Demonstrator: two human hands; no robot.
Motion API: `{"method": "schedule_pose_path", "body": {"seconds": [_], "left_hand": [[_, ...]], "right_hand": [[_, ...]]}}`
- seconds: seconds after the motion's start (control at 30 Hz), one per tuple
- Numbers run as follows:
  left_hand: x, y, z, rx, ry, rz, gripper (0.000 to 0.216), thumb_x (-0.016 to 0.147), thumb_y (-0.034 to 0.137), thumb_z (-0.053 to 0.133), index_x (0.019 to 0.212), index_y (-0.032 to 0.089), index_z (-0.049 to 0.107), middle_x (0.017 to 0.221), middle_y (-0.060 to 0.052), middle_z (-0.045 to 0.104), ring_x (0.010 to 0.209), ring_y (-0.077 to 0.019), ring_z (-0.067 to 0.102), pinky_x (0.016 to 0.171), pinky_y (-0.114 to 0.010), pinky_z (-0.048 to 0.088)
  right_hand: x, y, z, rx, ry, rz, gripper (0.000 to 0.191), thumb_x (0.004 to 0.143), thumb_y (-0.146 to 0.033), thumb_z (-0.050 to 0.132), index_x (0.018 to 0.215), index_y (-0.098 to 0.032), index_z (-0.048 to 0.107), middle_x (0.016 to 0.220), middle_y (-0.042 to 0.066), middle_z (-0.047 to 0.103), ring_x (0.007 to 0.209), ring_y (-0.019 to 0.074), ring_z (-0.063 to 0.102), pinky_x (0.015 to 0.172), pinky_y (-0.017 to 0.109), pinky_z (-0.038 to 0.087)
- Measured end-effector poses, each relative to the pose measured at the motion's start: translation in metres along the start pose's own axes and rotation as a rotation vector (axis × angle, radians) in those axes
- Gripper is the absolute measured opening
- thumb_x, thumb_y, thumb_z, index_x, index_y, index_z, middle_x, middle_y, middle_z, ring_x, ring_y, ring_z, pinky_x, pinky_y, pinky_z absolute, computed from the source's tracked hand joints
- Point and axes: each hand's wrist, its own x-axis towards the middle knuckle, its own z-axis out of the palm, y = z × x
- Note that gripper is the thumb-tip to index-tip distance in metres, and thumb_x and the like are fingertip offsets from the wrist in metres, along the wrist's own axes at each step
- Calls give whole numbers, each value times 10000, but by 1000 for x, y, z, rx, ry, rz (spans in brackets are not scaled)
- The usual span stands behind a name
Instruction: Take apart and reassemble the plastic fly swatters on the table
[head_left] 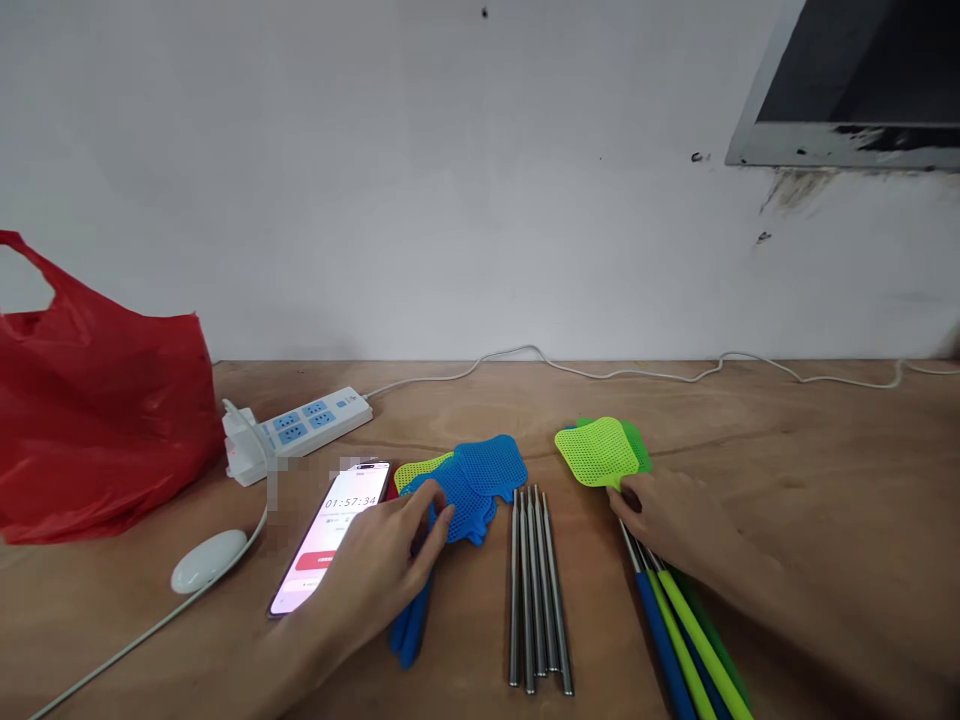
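Note:
My left hand [405,540] is over a small pile of blue mesh fly swatter heads [491,465], thumb and forefinger slightly apart with blue mesh showing between them. A yellow-green head [420,468] peeks out from under this pile, and blue handles [411,625] lie below it. On the right, my right hand [667,510] pinches the neck of a yellow-green fly swatter [598,452]. Beneath it lies a bundle of swatters with blue and green handles [664,640]. Several bare metal rods [536,590] lie side by side between my hands.
A lit phone [330,535] showing a timer lies left of the blue heads. Further left are a white power strip [307,425], a white oval device [208,562] with a cable, and a red plastic bag [105,410]. A thin white cord [622,375] runs along the wall.

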Motion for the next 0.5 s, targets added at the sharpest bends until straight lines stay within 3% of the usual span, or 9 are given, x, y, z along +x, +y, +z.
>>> {"method": "schedule_pose_path", "body": {"seconds": [0.17,0.3,0.4,0.5], "left_hand": [[1,-5,-1,302,-54,-14,504,1020,454,328,638,202,540,557,-29,588,526,-201,580,522,-288,231],[-3,-4,4,316,-131,81,500,999,443,382,609,195,572,560,-42,611,524,-202,581,513,-291,218],[-6,-3,6,301,-159,140,475,989,404,408,605,194,593,556,-38,616,518,-193,577,505,-287,228],[-7,-2,6,279,-175,161,457,977,383,436,591,197,594,555,-36,617,519,-187,578,500,-283,244]], "right_hand": [[3,-10,-9,-99,13,-23,342,874,-328,543,553,-214,514,552,83,586,487,211,511,547,321,123],[1,-33,-14,-43,-17,-177,297,922,-354,499,666,-216,555,631,48,653,554,194,555,538,311,164],[-5,-52,-10,117,-63,-398,190,915,-279,509,752,-211,580,676,29,676,603,179,580,553,299,208],[-11,-61,-5,182,-94,-444,184,895,-278,534,727,-207,561,677,20,677,603,168,581,557,300,213]]}}
